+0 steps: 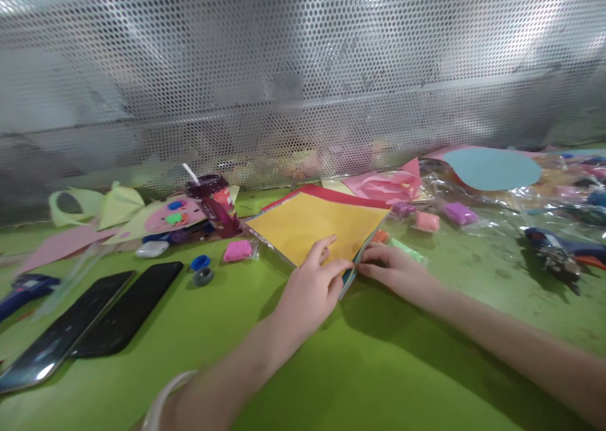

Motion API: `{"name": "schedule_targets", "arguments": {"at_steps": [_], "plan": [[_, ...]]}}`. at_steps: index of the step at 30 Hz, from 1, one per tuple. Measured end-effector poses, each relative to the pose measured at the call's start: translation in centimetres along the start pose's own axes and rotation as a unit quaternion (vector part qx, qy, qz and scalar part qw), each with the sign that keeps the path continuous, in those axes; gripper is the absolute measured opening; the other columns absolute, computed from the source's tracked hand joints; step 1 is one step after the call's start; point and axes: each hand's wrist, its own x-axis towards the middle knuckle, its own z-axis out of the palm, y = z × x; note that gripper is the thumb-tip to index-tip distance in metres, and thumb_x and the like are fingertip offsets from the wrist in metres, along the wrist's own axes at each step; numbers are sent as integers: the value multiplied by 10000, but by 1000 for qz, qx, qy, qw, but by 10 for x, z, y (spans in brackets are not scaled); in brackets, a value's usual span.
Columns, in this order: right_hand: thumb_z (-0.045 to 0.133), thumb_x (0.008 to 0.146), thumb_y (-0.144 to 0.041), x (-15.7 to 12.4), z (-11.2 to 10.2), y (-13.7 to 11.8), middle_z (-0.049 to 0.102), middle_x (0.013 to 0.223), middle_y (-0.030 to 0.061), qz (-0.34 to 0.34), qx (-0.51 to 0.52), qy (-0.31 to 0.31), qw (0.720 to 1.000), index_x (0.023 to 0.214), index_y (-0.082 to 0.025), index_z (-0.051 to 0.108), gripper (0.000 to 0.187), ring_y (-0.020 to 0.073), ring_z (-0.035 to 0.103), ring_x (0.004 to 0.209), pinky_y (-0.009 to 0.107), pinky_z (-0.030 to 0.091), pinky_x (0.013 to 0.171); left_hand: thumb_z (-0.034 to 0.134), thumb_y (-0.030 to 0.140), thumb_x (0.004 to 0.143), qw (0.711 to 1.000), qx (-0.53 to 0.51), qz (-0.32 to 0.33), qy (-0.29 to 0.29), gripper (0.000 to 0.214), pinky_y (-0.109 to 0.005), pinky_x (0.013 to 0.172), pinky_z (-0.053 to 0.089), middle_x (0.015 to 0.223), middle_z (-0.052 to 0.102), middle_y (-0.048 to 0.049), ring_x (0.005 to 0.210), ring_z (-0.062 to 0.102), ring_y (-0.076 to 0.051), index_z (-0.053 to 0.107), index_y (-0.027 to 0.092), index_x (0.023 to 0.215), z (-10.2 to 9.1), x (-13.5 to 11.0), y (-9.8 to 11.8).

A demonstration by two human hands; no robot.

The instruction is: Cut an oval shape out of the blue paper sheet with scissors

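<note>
A stack of coloured paper sheets (315,223), yellow on top with red beneath, lies on the green table (360,368). My left hand (312,289) rests on the stack's near corner, its thumb and fingers pinching the sheet edges. My right hand (395,268) comes in from the right and touches the same corner, its fingers curled against the edge of the stack. Both hands meet at that corner.
Two black phones (101,317) lie at the left. A dark cup with a straw (216,202), paper cut-outs (118,213), small clay packets (238,250), pink paper (386,185), a blue paper disc (492,168) and plastic bags (511,210) lie about. A perforated metal screen (303,71) closes the back.
</note>
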Motion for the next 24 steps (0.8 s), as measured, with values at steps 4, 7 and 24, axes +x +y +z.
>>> {"name": "schedule_targets", "arguments": {"at_steps": [4,7,24], "plan": [[498,766,-205,0,2,1,616,996,28,-9,17,-1,1000,744,-183,651,156,187,559,928,302,410,848,503,270,778,1000,22,-7,13,207,-392,860,442,1241,447,-68,1034,525,-238,574,235,970,0,-1,5],[503,765,-200,1,2,3,608,1014,34,-30,14,-1,999,730,-174,647,150,188,538,979,296,395,886,527,300,769,999,18,-21,19,198,-384,851,441,1153,503,-55,994,537,-220,548,238,956,-1,-1,7],[510,746,-144,-2,6,2,605,1009,26,-38,24,17,999,744,-188,671,167,175,550,943,309,404,888,538,169,685,989,-73,-123,35,166,-324,726,461,864,605,-2,806,576,-181,511,227,837,2,6,12]]}}
